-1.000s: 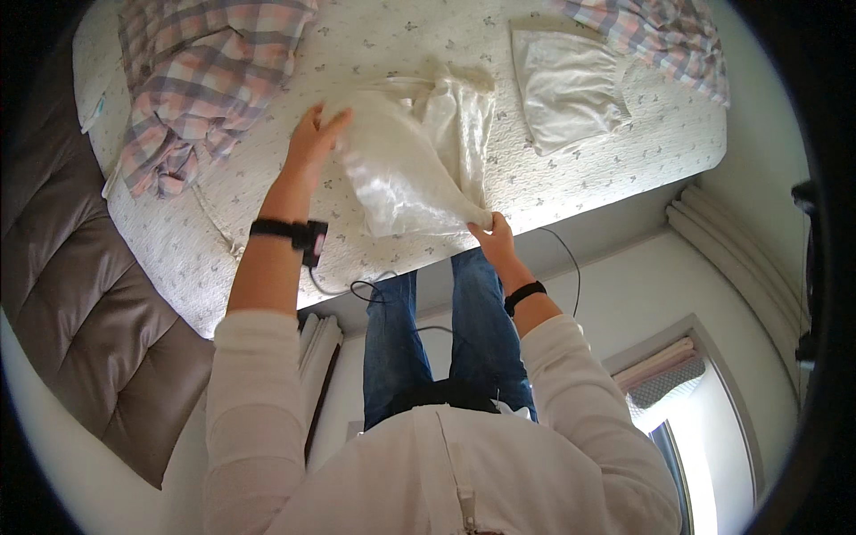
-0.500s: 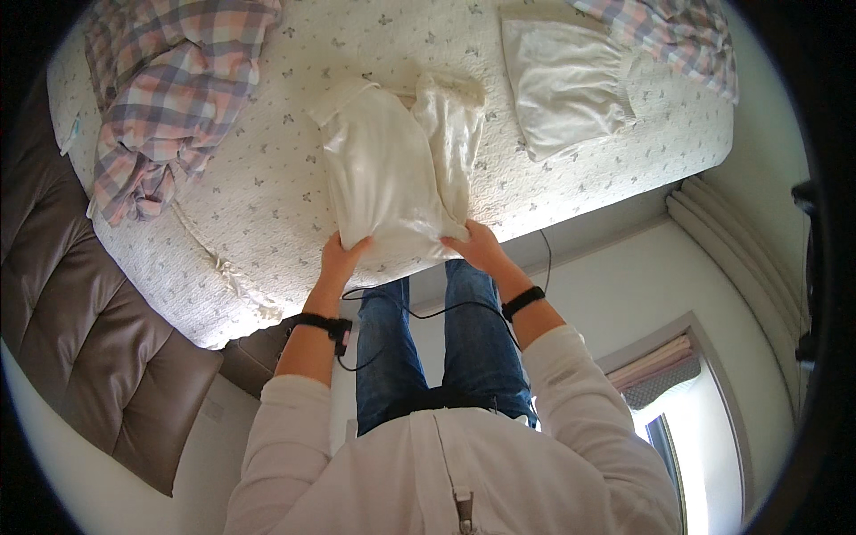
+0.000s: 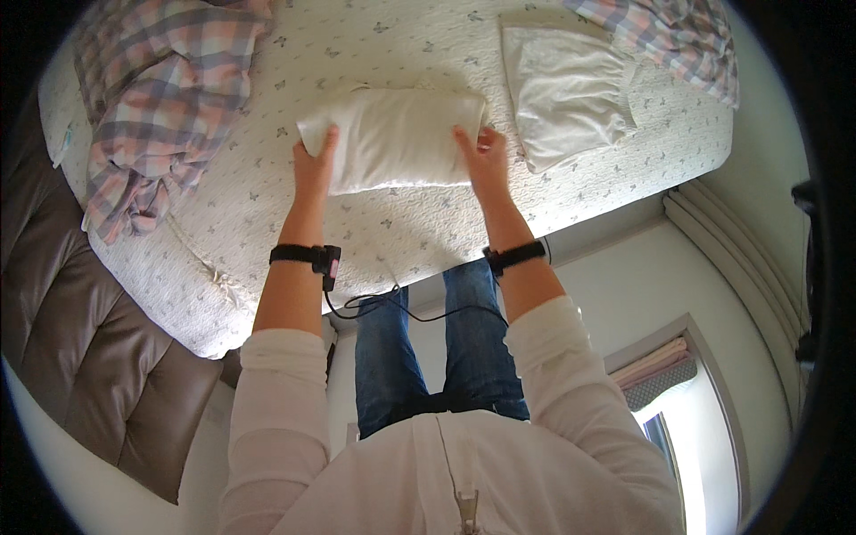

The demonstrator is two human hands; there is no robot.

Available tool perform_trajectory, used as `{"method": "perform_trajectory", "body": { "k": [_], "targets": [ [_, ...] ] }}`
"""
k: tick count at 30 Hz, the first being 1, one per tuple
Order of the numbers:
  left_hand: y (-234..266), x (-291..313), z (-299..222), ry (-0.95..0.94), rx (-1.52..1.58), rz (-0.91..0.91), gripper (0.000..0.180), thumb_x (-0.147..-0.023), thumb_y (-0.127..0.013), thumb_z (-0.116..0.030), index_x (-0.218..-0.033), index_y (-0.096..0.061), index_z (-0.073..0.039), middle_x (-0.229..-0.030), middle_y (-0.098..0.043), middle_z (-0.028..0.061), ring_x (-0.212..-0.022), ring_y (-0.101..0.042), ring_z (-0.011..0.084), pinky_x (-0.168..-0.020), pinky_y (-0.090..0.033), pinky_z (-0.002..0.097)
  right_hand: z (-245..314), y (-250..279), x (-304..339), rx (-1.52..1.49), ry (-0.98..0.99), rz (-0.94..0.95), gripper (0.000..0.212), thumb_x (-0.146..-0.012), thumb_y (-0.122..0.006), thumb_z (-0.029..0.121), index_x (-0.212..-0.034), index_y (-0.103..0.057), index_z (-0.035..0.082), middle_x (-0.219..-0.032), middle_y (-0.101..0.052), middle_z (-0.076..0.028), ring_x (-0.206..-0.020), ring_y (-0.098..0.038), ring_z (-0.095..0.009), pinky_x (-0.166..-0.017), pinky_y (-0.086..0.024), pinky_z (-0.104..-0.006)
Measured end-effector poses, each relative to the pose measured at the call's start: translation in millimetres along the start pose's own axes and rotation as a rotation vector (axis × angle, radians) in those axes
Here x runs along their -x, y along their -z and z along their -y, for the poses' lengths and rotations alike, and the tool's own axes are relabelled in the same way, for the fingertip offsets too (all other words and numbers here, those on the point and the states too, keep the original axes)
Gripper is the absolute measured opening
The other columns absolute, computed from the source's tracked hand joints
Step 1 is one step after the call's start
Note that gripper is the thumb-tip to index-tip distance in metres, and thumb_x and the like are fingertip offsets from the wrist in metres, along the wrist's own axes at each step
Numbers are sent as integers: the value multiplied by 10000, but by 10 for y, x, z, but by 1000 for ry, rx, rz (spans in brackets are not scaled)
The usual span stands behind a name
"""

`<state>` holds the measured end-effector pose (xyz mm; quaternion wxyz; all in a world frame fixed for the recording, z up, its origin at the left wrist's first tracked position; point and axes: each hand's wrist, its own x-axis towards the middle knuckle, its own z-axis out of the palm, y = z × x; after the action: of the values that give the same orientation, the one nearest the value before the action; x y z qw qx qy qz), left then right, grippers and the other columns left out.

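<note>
A cream shirt (image 3: 401, 138) lies on the bed, folded over into a wide rectangle with its fold along the side close to me. My left hand (image 3: 314, 165) grips its left end, thumb on top and the other fingers mostly hidden by cloth. At the opposite end my right hand (image 3: 486, 162) is closed on the shirt's edge, with the thumb over the fabric and the fingers curled. Just right of that hand rests a folded white garment (image 3: 566, 98) with a gathered edge.
The bed (image 3: 392, 227) has a pale quilted cover with small butterfly prints. A plaid blanket (image 3: 178, 116) is bunched at the left, with more plaid cloth (image 3: 669, 40) at the far right. A brown padded headboard (image 3: 98, 357) borders the left side. A black cable (image 3: 419, 314) hangs between my wrists.
Both hands have moved away from me, carrying the shirt's near edge up and over. The shirt has gone from a longer spread shape to a shorter folded rectangle.
</note>
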<state>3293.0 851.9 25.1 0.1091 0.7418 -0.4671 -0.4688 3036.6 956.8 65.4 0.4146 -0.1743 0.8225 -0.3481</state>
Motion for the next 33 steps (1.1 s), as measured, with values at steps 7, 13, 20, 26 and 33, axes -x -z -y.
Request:
{"method": "perform_trajectory", "body": {
  "k": [7, 13, 20, 26, 33],
  "targets": [
    [-14, 155, -357, 131, 330, 300, 468, -765, -813, -230, -1091, -639, 57, -1016, -672, 61, -869, -628, 150, -800, -494, 275, -85, -140, -117, -69, -205, 334, 683, -645, -848, 429, -1130, -628, 1, -1016, -689, -157, -924, -676, -274, -813, -537, -340],
    [-124, 814, -1104, -1, 295, 274, 506, -792, -783, -156, -1225, -579, 6, -1172, -625, 80, -1059, -585, 192, -917, -467, 304, 327, 840, 292, -271, -21, 220, 549, -727, -833, 246, -1152, -587, 0, -1016, -683, -112, -934, -660, -210, -814, -540, -338],
    [-1304, 1292, -2098, -225, 580, 386, 459, -814, -772, -165, -1196, -575, -4, -1136, -627, 64, -1003, -592, 151, -892, -466, 291, 729, 2426, -159, -178, 106, -179, 556, -766, -817, 249, -1161, -540, -29, -960, -684, -152, -807, -693, -211, -713, -582, -321],
    [-2378, 1276, -1956, -1, 680, 145, 543, -817, -771, -213, -1250, -519, -2, -1224, -570, 77, -1107, -541, 211, -956, -431, 329, 483, 2815, -1465, 130, 214, -55, 627, -713, -836, 334, -1139, -580, -48, -1023, -679, -153, -900, -675, -225, -764, -553, -322],
    [-2658, 778, -1625, 184, 647, 369, 578, -781, -802, -221, -1253, -536, -20, -1210, -585, 54, -1105, -548, 194, -952, -429, 324, -214, 2521, -2338, -30, 11, 242, 859, -610, -888, 370, -1291, -525, -7, -1166, -633, -161, -1054, -617, -268, -915, -486, -356]
  ]
}}
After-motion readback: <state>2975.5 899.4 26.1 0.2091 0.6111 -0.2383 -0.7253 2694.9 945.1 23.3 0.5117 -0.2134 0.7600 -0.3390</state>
